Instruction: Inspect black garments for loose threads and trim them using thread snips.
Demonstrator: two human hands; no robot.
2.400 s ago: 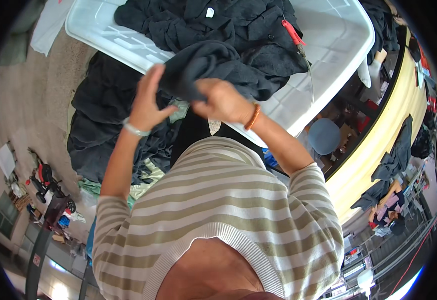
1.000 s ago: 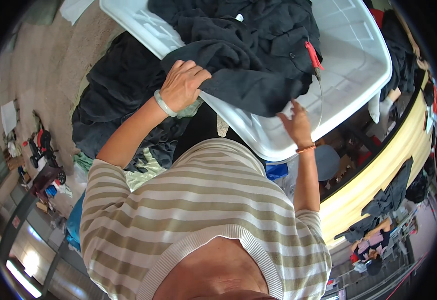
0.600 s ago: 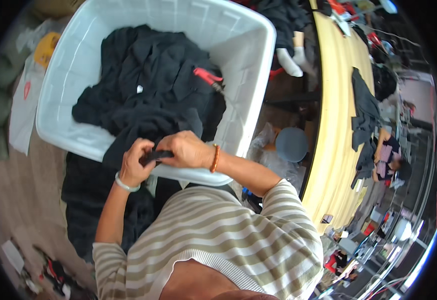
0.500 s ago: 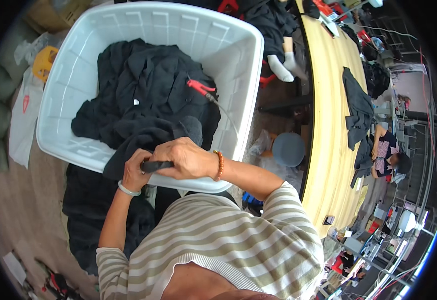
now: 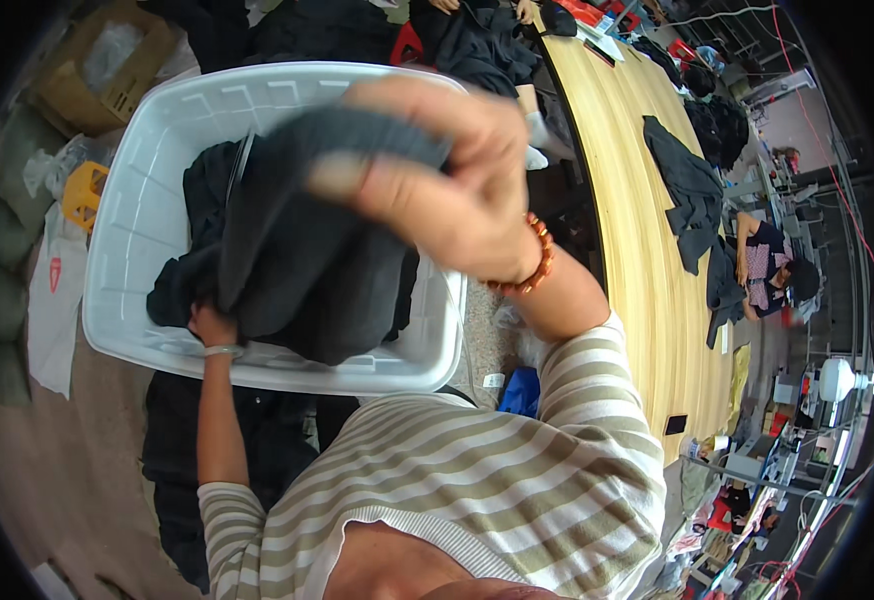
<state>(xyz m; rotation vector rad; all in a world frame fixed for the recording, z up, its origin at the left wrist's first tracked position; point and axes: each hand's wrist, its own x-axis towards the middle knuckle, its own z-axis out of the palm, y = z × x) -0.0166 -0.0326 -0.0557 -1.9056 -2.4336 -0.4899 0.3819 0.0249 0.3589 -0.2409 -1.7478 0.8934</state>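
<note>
My right hand (image 5: 467, 180), blurred by motion, is raised over the bin and closed on the edge of a black garment (image 5: 327, 240). The cloth hangs from it in a wide fold. Lower down, my left hand (image 5: 214, 326) grips the same dark cloth near the bin's front wall; its fingers are partly covered by fabric. Under the held piece, more black garments (image 5: 182, 290) lie piled in the white plastic bin (image 5: 117, 250). The raised cloth hides much of the pile.
To the right runs a long wooden table (image 5: 627, 200) with a dark garment (image 5: 687, 190) on it. Beyond it sits a co-worker (image 5: 767, 265). A cardboard box (image 5: 97, 75) and yellow plastic piece (image 5: 84, 197) are at left. Dark cloth (image 5: 182, 450) lies beside me on the floor.
My right hand has swung up and right, lifting the cloth edge. My left hand has moved left and down. The red air blow gun seen on the pile is now out of sight.
</note>
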